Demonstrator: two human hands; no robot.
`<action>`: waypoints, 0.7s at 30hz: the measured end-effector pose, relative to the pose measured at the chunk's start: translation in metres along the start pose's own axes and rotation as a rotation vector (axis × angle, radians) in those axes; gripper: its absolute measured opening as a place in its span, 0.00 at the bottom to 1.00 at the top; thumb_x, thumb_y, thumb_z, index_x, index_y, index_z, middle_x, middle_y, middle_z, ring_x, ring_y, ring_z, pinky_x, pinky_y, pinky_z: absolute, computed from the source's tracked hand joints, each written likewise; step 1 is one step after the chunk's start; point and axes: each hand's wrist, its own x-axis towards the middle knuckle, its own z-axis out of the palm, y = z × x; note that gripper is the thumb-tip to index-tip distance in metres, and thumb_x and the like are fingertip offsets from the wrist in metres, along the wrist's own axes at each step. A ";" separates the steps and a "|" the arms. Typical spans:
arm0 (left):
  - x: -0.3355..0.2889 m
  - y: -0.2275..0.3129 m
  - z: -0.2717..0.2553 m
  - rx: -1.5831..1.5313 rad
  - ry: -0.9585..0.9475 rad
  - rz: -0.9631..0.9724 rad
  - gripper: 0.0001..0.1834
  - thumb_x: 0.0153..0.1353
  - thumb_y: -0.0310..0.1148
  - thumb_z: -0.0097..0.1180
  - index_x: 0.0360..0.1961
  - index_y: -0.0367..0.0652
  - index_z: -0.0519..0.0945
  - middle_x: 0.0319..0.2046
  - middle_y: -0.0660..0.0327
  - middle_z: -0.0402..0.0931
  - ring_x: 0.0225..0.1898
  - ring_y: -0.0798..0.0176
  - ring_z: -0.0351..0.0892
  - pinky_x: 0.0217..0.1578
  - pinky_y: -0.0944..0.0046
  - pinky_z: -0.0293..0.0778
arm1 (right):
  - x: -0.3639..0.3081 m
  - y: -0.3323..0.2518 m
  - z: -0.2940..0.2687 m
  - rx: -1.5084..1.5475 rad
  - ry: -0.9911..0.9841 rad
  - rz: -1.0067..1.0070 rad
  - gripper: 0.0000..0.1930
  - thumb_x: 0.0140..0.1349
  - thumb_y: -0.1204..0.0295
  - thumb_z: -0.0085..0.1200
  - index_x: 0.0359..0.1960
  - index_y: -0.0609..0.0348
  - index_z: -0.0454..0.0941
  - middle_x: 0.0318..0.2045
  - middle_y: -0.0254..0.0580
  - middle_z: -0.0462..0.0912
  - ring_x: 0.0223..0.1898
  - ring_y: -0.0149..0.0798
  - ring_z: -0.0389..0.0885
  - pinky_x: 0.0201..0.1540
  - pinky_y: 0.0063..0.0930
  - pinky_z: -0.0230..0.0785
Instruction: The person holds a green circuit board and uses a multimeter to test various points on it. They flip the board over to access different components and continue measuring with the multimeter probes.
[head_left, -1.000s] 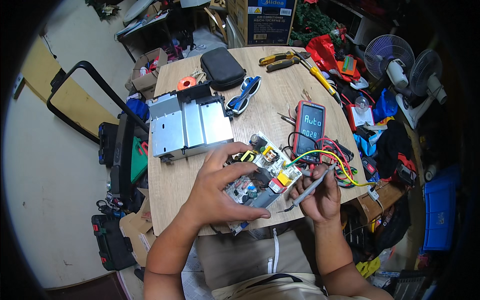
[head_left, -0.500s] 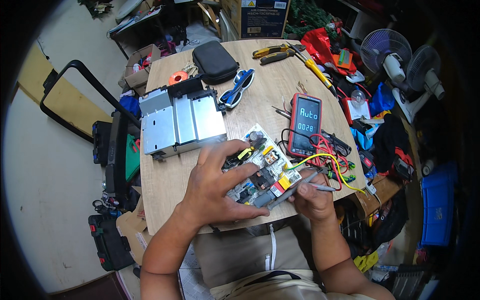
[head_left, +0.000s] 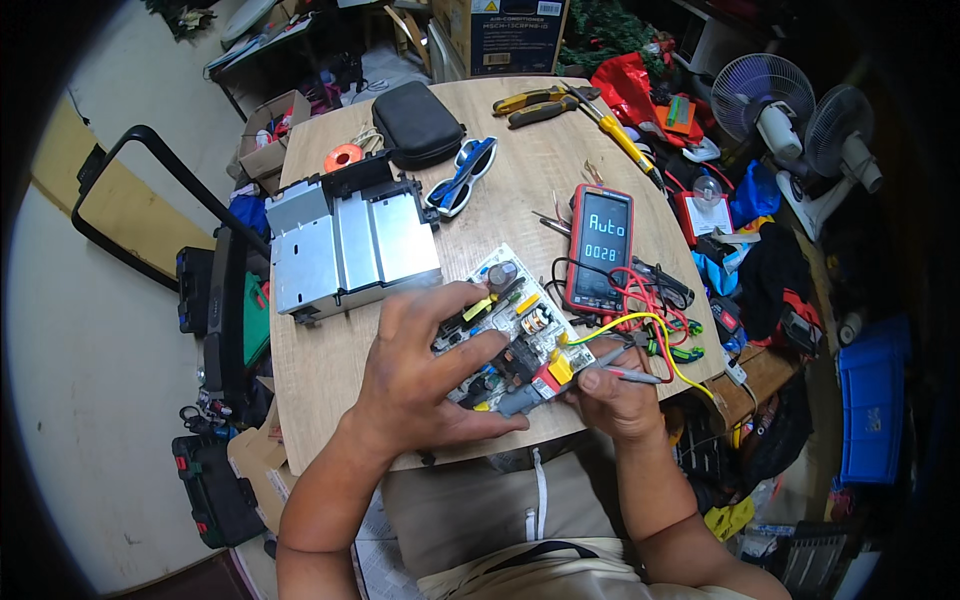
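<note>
My left hand (head_left: 410, 365) is closed around a populated circuit board (head_left: 545, 342), its fingers spread over the parts and its thumb along the near edge. The board is tilted above the table's near edge. At the board's right corner, my right hand (head_left: 622, 402) pinches a grey test probe (head_left: 632, 374) with a red lead; a second grey shaft lies partly hidden beside it. A yellow wire (head_left: 655, 318) runs from the board to the right. Beyond the board lies a red multimeter (head_left: 602, 250) with its screen lit, red and black leads tangled beside it.
On the wooden table (head_left: 350, 400) a metal housing (head_left: 352, 245) sits at left. Behind it are a black case (head_left: 418, 124), white-and-blue sunglasses (head_left: 463, 178) and an orange roll (head_left: 343, 157). Pliers (head_left: 540, 106) and a yellow-handled tool (head_left: 620, 135) lie at the far right; fans (head_left: 765, 100) stand beyond.
The grey probe that slanted across the board's near right edge no longer crosses it. My left hand keeps its hold on the board. The whole view has shifted slightly.
</note>
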 end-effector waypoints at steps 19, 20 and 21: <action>-0.010 -0.017 0.000 -1.189 -0.256 -0.608 0.35 0.60 0.60 0.64 0.49 0.35 0.83 0.52 0.50 0.82 0.48 0.60 0.80 0.51 0.64 0.74 | -0.004 0.008 -0.011 0.060 -0.097 -0.022 0.18 0.64 0.66 0.68 0.46 0.72 0.83 0.37 0.51 0.85 0.39 0.41 0.85 0.42 0.33 0.77; -0.012 -0.020 -0.004 -1.253 -0.359 -0.719 0.35 0.61 0.61 0.61 0.48 0.34 0.83 0.50 0.50 0.83 0.48 0.61 0.81 0.51 0.65 0.74 | -0.003 0.010 -0.011 0.060 -0.100 -0.040 0.19 0.65 0.65 0.67 0.46 0.72 0.83 0.36 0.50 0.85 0.37 0.41 0.85 0.40 0.32 0.77; -0.013 -0.023 -0.011 -1.304 -0.438 -0.843 0.36 0.63 0.62 0.58 0.48 0.33 0.83 0.47 0.51 0.85 0.47 0.62 0.81 0.51 0.66 0.74 | -0.003 0.010 -0.011 0.060 -0.096 -0.045 0.19 0.65 0.65 0.67 0.46 0.73 0.83 0.36 0.50 0.85 0.37 0.40 0.85 0.40 0.31 0.77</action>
